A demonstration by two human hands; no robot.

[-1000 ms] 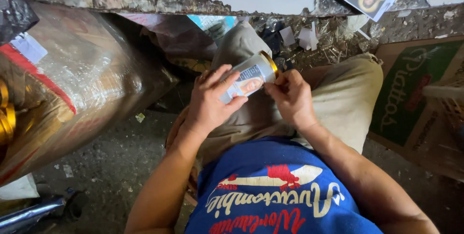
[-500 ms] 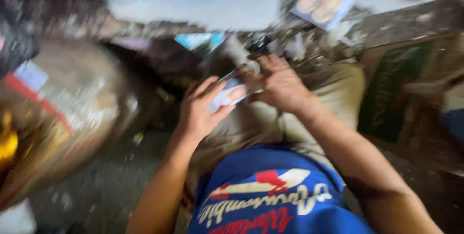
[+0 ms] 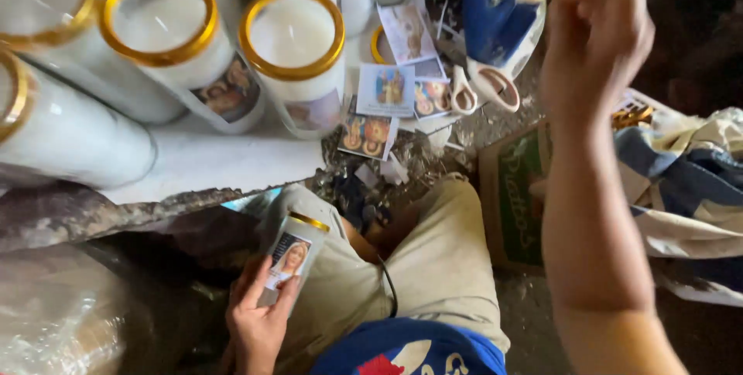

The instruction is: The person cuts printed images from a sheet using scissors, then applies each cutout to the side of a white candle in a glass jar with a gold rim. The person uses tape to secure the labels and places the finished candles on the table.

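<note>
White wax fills the tall gold-rimmed glass candles point(image 3: 290, 58) crowded on a pale bench point(image 3: 209, 162) with a chipped, crumbling edge, where small picture cards point(image 3: 385, 90) and white-handled scissors point(image 3: 484, 90) lie among scraps, and a cardboard box point(image 3: 515, 197) and crumpled cloth point(image 3: 689, 181) sit on the dirty floor to the right. Low in the head view, the left hand point(image 3: 257, 321) grips a glass candle point(image 3: 290, 255) bearing a picture label, held tilted against the beige-trousered knee just below the bench edge. The right hand point(image 3: 596, 27) is raised high, clenched into a fist and holding nothing visible.
</note>
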